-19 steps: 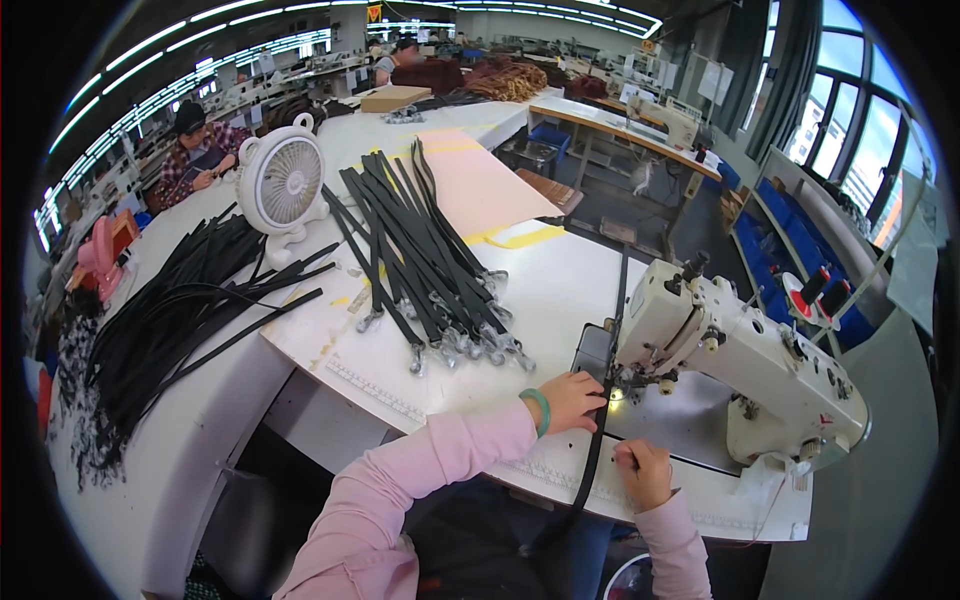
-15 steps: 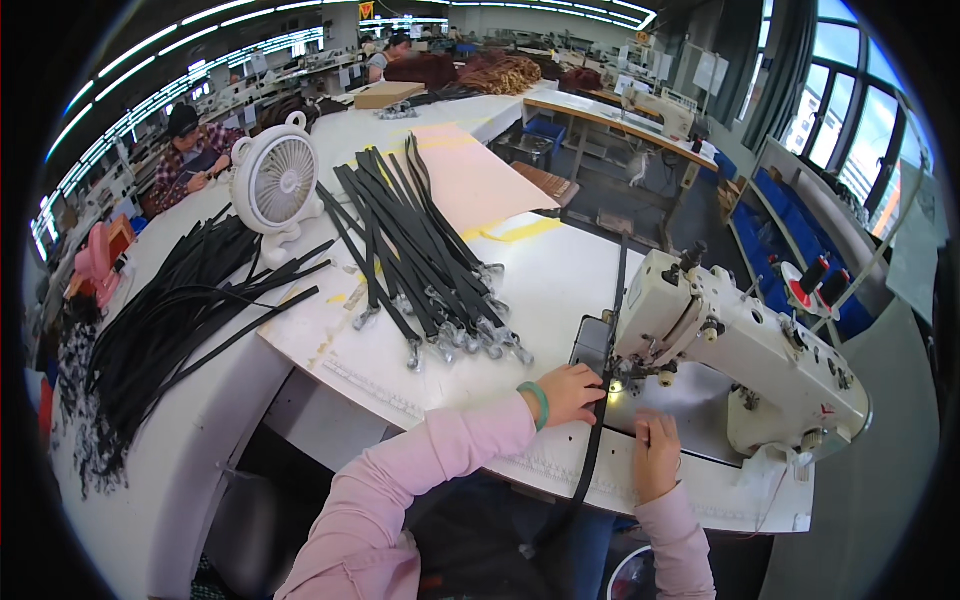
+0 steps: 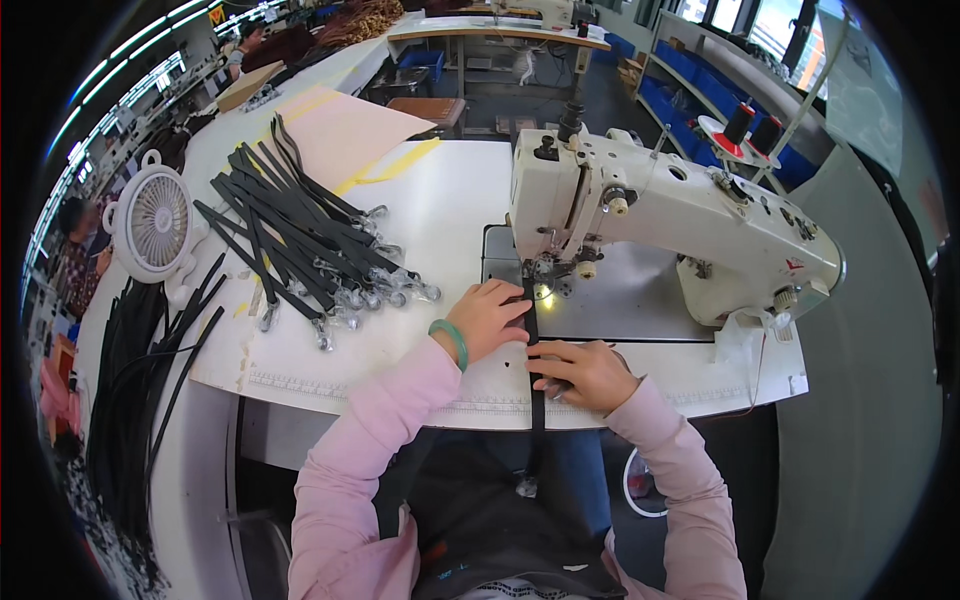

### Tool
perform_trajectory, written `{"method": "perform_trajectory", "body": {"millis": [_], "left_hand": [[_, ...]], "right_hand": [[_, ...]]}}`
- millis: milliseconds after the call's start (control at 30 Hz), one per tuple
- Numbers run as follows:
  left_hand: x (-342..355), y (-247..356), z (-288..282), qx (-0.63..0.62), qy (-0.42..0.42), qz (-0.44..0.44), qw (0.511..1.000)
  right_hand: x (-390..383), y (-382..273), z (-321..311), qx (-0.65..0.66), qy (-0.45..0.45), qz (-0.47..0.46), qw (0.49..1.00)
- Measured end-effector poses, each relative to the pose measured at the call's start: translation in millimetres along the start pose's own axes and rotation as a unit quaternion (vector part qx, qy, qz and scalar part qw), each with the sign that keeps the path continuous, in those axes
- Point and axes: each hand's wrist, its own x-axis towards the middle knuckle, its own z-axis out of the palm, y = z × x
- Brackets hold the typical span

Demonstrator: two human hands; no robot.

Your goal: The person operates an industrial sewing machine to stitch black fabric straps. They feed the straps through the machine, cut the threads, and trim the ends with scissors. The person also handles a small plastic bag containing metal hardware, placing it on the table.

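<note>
A black strap [image 3: 537,410] runs from beneath the white sewing machine [image 3: 730,230]'s lit needle area down over the table's front edge to my lap, with a clear-wrapped end piece [image 3: 525,483]. My left hand [image 3: 487,325], below a green bangle, rests on the strap just before the needle, fingers apart. Nearer the front edge, my right hand [image 3: 587,378] has its index finger on the strap and its other fingers curled round a small dark object that I cannot make out.
Black straps with clear-wrapped ends [image 3: 320,270], more straps [image 3: 125,400], a white fan [image 3: 150,225] and pink sheeting [image 3: 340,120] lie or stand left and behind. A co-worker [image 3: 75,240] is far left. Thread spools [image 3: 738,125] stand beyond the machine, near blue bins [image 3: 665,110].
The view has swung right and tilted down. My right hand has come up and leftward from beside the strap onto it. My left hand stays on the strap.
</note>
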Motion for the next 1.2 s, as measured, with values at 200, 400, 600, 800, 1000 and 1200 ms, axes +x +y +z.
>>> {"method": "perform_trajectory", "body": {"millis": [200,400,600,800,1000,1200], "left_hand": [[-0.1,-1.0,0.6,0.014,0.013,0.005,1.000],[-0.4,-1.5,0.8,0.011,0.013,0.007,1.000],[1.2,1.0,-2.4,-0.010,0.006,0.007,1.000],[0.8,-0.5,-1.0,-0.013,0.009,0.010,1.000],[0.0,-1.7,0.8,-0.014,0.013,0.009,1.000],[0.9,-1.5,0.6,-0.011,0.012,0.010,1.000]], "right_hand": [[-0.2,1.5,1.9,0.005,0.016,0.001,1.000],[0.4,1.2,2.5,0.008,0.027,-0.003,1.000],[-1.4,2.7,4.3,0.009,0.029,0.001,1.000],[-1.5,4.0,5.7,0.010,0.019,0.001,1.000],[-2.9,3.7,2.9,0.011,-0.002,-0.004,1.000],[-8.3,-1.4,-3.4,0.000,-0.036,-0.049,0.998]]}}
